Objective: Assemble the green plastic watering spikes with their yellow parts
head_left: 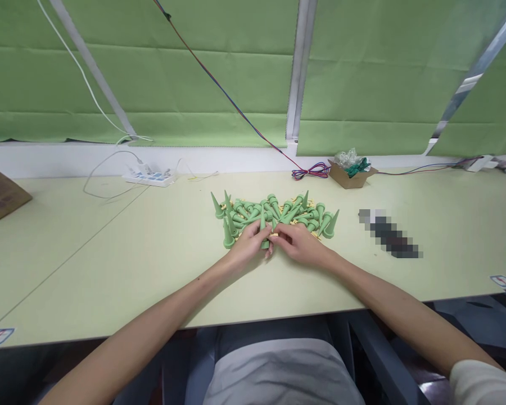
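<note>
My left hand (251, 241) is closed around a green cone-shaped piece (263, 220), which stands point up. Close on its right, my right hand (299, 242) pinches a small yellowish piece (273, 235) against the side of the cone. Behind and around both hands lies a pile of green cone pieces (238, 208), with small yellow bits scattered among them. Several cones stand upright at the pile's edges, such as one at the right end (331, 225).
A small cardboard box (351, 178) with clear and green items stands at the back, beside coiled red and blue wires (311, 171). A power strip (149, 178) lies back left, a brown object (2, 194) far left, and a blurred dark item (392, 236) right.
</note>
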Available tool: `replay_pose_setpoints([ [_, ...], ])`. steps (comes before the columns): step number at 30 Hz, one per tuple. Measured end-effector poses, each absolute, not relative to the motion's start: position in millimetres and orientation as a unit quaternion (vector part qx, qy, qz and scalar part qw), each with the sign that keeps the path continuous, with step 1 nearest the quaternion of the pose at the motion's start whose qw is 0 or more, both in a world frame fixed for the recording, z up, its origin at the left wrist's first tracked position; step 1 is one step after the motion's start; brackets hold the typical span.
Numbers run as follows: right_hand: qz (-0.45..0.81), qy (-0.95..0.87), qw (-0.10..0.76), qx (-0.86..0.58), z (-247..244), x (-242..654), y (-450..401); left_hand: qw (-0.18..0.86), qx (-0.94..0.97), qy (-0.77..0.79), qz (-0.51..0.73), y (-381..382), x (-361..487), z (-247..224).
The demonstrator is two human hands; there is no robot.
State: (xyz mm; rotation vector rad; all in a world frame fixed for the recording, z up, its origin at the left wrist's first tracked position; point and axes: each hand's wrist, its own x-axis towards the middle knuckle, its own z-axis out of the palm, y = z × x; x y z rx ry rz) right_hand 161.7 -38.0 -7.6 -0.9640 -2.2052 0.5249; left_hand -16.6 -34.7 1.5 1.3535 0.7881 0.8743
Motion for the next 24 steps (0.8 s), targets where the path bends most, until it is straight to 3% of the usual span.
replay_pose_setpoints([
  [24, 0.204, -0.851, 0.321, -0.363, -4.0, 161.0, -40.0, 0.593, 0.617, 0.351, 0.379, -36.1, -15.0, 4.8],
])
